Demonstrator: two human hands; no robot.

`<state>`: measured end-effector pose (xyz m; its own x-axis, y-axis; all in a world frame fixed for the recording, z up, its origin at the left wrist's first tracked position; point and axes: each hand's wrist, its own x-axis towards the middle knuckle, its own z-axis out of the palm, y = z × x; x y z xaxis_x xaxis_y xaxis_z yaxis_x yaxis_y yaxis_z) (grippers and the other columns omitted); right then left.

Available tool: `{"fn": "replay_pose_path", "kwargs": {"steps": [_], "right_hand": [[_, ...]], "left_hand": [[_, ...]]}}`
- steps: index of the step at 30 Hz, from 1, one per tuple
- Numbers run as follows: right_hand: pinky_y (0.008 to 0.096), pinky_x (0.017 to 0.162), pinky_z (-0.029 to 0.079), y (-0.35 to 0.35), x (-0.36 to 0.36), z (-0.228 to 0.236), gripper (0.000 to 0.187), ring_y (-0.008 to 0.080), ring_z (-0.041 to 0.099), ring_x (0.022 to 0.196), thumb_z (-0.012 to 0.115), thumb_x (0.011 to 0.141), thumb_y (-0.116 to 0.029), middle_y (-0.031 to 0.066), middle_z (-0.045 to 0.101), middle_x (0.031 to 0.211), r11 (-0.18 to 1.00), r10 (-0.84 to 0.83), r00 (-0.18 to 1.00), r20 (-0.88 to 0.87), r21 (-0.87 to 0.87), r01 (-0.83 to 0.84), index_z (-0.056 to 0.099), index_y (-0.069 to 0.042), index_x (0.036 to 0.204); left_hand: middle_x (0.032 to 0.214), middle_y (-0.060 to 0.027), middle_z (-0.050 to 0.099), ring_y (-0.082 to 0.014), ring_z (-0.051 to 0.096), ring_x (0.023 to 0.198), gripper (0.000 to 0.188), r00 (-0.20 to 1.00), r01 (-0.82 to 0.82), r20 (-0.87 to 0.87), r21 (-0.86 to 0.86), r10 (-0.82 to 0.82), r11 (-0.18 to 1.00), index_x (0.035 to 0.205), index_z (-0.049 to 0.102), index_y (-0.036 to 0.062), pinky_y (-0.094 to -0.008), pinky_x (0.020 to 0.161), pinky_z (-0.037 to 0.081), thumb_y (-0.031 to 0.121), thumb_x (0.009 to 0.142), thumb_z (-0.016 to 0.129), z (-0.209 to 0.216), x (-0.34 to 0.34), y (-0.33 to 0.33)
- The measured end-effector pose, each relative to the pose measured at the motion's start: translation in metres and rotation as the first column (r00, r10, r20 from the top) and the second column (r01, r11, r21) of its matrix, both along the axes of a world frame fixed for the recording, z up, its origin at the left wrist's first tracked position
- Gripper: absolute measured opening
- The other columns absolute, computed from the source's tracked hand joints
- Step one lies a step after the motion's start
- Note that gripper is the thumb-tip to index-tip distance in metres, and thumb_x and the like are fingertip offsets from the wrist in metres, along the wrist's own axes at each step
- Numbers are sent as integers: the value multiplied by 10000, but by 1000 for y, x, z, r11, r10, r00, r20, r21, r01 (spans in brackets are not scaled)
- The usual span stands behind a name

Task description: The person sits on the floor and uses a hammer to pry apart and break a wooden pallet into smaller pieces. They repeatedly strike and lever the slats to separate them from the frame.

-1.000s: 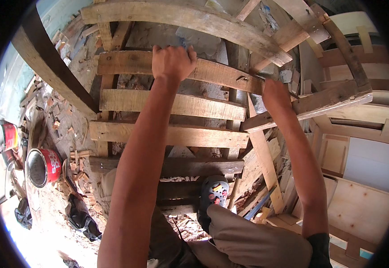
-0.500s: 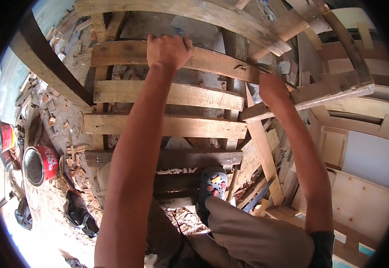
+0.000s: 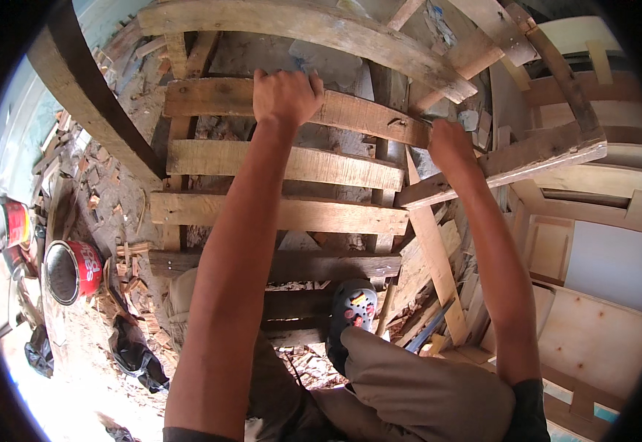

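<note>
A wooden pallet of spaced slats lies in front of me. My left hand (image 3: 287, 97) is closed over one of its upper slats (image 3: 207, 98), left of the middle, knuckles up. Toward the right end of the same slat, my right hand (image 3: 451, 142) is closed in a fist; its fingertips are hidden. Just under that hand and wrist, a separate rough timber (image 3: 523, 166) slants up to the right. Nearer me are more slats, a pale one (image 3: 336, 168) and a dark one (image 3: 314, 267). My foot in a grey clog (image 3: 355, 306) rests beside the pallet's near slats.
A thick post (image 3: 96, 96) leans at the left. Red cans (image 3: 89, 269), black plastic (image 3: 135, 357) and wood scraps (image 3: 129, 276) litter the left side. A long plank (image 3: 291, 26) crosses the far end. Wooden panels (image 3: 586, 331) stand at the right.
The pallet's left side and my left hand appear slightly lower and farther right, along with the surroundings. Both hands keep their places on the slat.
</note>
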<state>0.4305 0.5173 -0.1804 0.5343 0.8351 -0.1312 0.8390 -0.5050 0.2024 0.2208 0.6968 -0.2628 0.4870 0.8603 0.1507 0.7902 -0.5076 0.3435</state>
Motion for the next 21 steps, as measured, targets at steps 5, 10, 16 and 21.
{"fn": "replay_pose_path", "kwargs": {"steps": [5,10,16,21], "right_hand": [[522,834,549,0,-4,-2,239,464,675,943,493,906,-70,300,687,963,1000,-3,1000,8,-28,3,701,47,925],[520,840,549,-3,2,-4,223,458,677,948,520,886,-64,302,686,998,1000,24,999,27,-21,-23,711,43,926],[500,826,559,-2,-17,12,182,430,688,958,589,831,-19,277,696,992,923,97,995,19,-375,-83,715,29,955],[492,834,562,-5,-20,14,203,416,689,987,610,826,-27,266,697,1025,948,-8,999,47,-318,23,713,20,995]], "left_hand": [[796,-180,731,-324,715,789,533,1000,8,-5,-17,-9,1000,751,761,73,-463,1014,415,390,981,400,-1,-2,1],[839,-184,736,-327,715,805,540,999,15,-35,-29,-16,999,789,769,76,-469,1045,396,393,988,380,1,1,-2],[851,-183,736,-334,715,847,549,1000,5,-4,-63,-5,998,799,766,71,-480,1048,394,399,990,370,1,1,4],[840,-182,735,-327,716,857,542,998,14,-53,-80,-18,997,809,769,76,-474,1053,390,392,991,368,5,2,2]]}}
